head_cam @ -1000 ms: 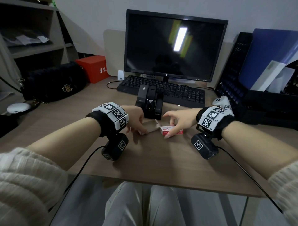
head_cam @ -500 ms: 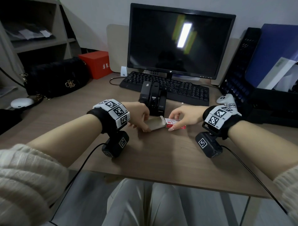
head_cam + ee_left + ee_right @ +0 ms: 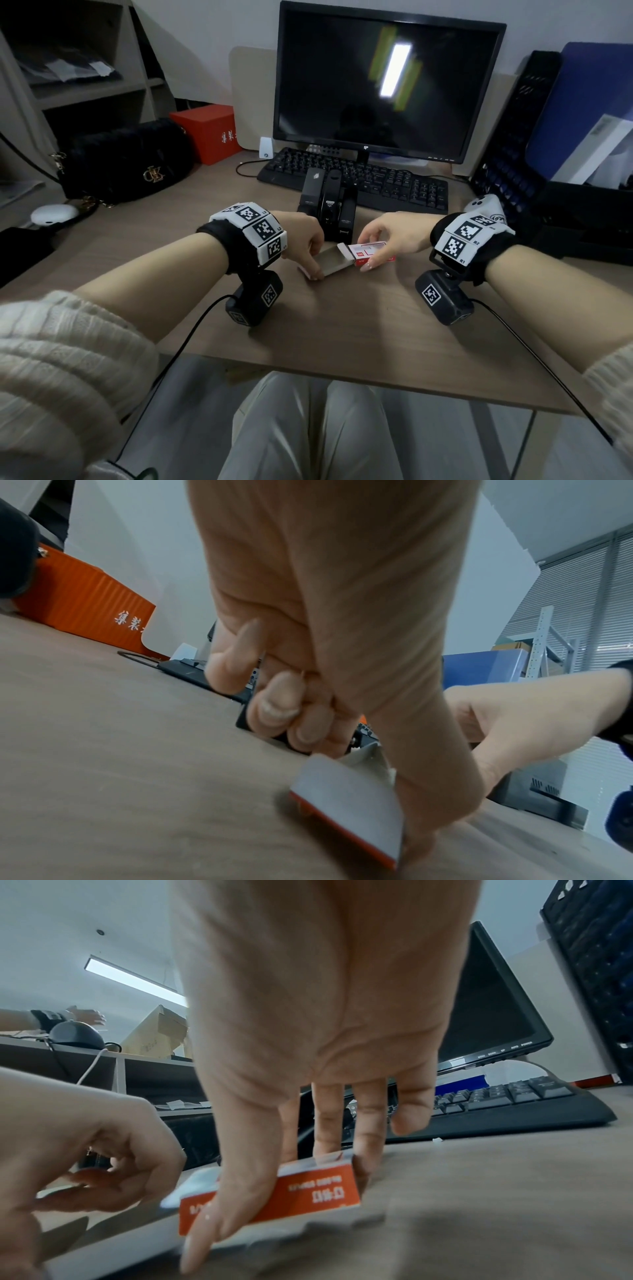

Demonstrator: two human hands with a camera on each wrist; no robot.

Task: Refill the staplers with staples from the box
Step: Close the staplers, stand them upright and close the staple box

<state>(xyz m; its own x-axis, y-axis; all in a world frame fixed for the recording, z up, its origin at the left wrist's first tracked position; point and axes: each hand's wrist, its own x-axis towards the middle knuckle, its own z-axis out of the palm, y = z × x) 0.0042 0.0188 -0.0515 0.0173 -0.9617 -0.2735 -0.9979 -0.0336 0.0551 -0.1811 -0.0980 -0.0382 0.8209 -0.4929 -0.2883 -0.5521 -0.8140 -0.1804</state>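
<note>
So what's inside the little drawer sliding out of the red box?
The tray pulled from the staple box shows only bare grey cardboard. The part inside the sleeve is hidden.

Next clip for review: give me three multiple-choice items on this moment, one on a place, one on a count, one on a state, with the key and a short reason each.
1. Where do the staplers stand?
A. between the staple box and the keyboard
B. on the shelf
C. behind the monitor

2. How many black staplers stand side by side?
A. one
B. three
C. five

3. What state is the staple box in?
A. sealed shut
B. crushed flat
C. inner tray slid partly out of the red sleeve

Key:
1 A: they stand just beyond the box, in front of the keyboard.
2 B: the head view shows three upright black bodies together.
3 C: the left hand holds the grey tray by its end, while the right hand grips the red sleeve.
</note>
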